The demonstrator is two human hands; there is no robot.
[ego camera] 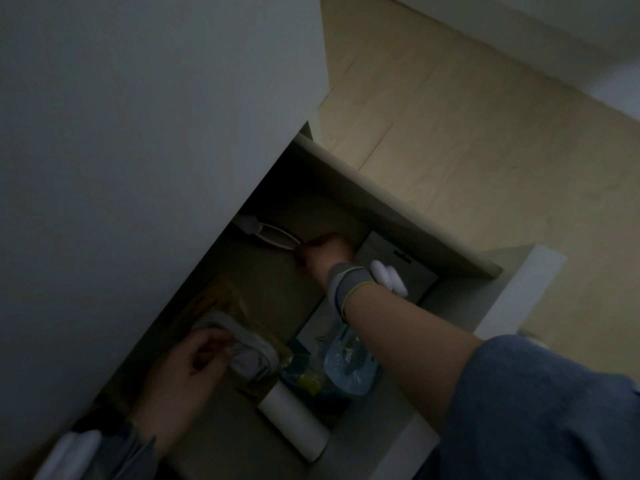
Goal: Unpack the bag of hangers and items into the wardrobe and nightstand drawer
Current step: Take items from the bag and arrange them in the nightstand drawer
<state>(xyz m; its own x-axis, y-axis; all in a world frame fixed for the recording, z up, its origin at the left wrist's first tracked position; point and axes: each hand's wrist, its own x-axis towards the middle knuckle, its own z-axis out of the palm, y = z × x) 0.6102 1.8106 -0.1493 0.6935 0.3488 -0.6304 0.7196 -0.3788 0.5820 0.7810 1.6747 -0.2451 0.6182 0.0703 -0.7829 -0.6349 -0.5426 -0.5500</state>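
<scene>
The nightstand drawer (391, 216) is pulled out below the white nightstand top, and its inside is dim. My right hand (325, 254) reaches deep into it and grips the end of a white, loop-shaped item (270, 233) lying at the drawer's far end. My left hand (187, 368) is at the near left of the drawer, its fingers curled round a crumpled white bundle (242, 348) that lies on a yellow packet (228, 303). Both wrists wear a grey band with a white device.
In the drawer also lie a white roll (294, 427), a clear blue plastic bag (349, 358) with yellow-green bits beside it, and a flat grey package (391, 261) at the right. Light wooden floor (485, 140) spreads to the right; the white drawer front (519, 289) stands near my forearm.
</scene>
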